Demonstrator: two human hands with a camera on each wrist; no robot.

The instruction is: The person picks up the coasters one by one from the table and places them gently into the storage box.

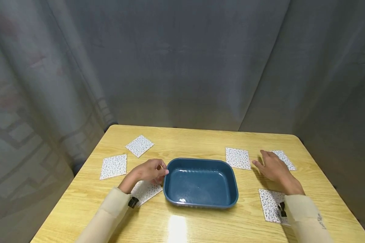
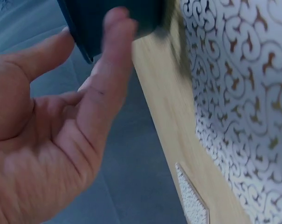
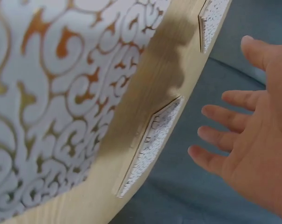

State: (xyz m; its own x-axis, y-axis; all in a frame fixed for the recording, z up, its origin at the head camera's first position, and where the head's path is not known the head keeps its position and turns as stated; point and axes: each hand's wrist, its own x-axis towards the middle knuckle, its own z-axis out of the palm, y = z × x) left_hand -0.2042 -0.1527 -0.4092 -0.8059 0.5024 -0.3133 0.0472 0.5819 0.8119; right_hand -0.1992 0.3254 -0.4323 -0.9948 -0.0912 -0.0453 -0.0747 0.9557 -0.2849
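Note:
A dark blue rectangular tray (image 1: 200,184) with raised walls and rounded corners sits at the middle of the wooden table. My left hand (image 1: 152,170) pinches its left rim, the thumb on the edge and the fingers against the outer side; the left wrist view shows the same hand (image 2: 80,107) at the tray's corner (image 2: 85,28). Under the left wrist lies a white square with a scroll pattern (image 1: 146,191). Fingers spread, my right hand (image 1: 273,166) hovers above the table right of the tray, near a patterned square (image 1: 283,159), and holds nothing.
More white patterned squares lie flat around the tray: one at the far left (image 1: 140,145), one at the left (image 1: 113,166), one behind the tray's right corner (image 1: 238,158) and one under the right wrist (image 1: 271,206). Grey curtains (image 1: 182,67) hang behind the wooden table (image 1: 182,131).

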